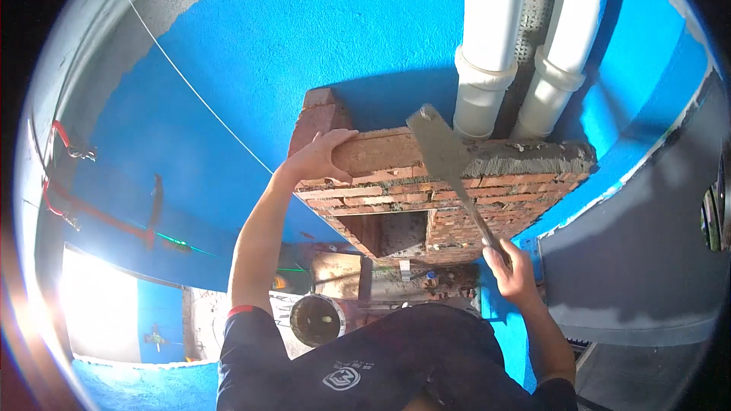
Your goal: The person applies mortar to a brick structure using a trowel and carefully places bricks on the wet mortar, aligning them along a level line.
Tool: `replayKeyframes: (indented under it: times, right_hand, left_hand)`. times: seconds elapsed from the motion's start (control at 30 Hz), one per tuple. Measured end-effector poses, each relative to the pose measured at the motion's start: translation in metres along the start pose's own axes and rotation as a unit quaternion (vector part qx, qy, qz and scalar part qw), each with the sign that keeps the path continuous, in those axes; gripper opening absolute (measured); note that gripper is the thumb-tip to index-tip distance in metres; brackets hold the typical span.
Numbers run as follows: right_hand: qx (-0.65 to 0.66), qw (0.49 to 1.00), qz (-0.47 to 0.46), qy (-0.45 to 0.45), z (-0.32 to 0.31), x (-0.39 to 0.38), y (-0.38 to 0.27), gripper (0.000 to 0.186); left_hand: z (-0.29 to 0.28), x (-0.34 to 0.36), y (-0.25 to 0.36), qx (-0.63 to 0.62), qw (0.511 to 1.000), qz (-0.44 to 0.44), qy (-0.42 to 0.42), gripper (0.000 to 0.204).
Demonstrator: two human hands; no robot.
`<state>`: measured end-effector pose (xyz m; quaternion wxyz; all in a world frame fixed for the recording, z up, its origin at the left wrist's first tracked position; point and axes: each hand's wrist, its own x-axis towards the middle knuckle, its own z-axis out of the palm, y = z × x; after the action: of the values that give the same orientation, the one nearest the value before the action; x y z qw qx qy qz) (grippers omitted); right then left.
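Note:
My left hand (324, 157) grips the left end of a reddish brick (381, 151) on the top course of a small brick wall (487, 190). Its fingers lie over the top and the thumb is on the front face. Another brick (316, 118) stands just behind that hand, by the blue wall. My right hand (509, 270) is closed round the handle of a trowel (439, 144). The trowel's flat, mortar-smeared blade points up and away, over the wall top. Grey mortar (525, 154) covers the top course to the right of the blade.
Two white pipes (484, 76) rise behind the brick wall. A rectangular opening (403, 234) shows in its front. A bucket (317, 320) stands below, beside a tan board (337, 274). A white string (190, 84) slants across the blue wall (320, 23) at left.

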<state>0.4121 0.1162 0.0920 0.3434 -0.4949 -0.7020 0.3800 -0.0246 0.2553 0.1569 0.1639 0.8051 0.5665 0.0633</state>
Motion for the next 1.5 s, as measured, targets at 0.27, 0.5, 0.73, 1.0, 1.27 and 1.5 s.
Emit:
replayKeyframes:
  times: [0.27, 0.5, 0.73, 1.0, 1.27, 1.5]
  right_hand:
    - [-0.007, 0.998, -0.035, -0.052, -0.005, 0.056, -0.041, 0.044]
    - [-0.012, 0.989, -0.145, -0.005, 0.016, 0.08, -0.052, 0.041]
    - [-0.042, 0.994, -0.081, -0.068, 0.018, 0.103, -0.065, 0.035]
    - [-0.06, 0.992, -0.093, -0.063, 0.025, 0.11, -0.05, 0.035]
    - [-0.008, 0.991, -0.112, -0.067, 0.026, 0.125, -0.036, 0.036]
    - [-0.065, 0.954, -0.291, 0.004, 0.057, 0.135, -0.057, 0.033]
  left_hand:
    - [0.001, -0.002, -0.005, -0.045, 0.999, 0.005, 0.023, 0.102]
    - [0.001, -0.001, -0.006, -0.068, 0.997, 0.009, 0.026, 0.102]
    - [0.003, -0.004, -0.005, -0.044, 0.999, 0.003, 0.018, 0.107]
    - [-0.01, -0.004, 0.006, -0.013, 1.0, -0.008, -0.006, 0.098]
    - [-0.004, -0.016, -0.009, -0.121, 0.937, -0.244, 0.218, 0.037]
    - [0.01, -0.021, -0.018, -0.091, 0.936, -0.249, 0.229, 0.042]
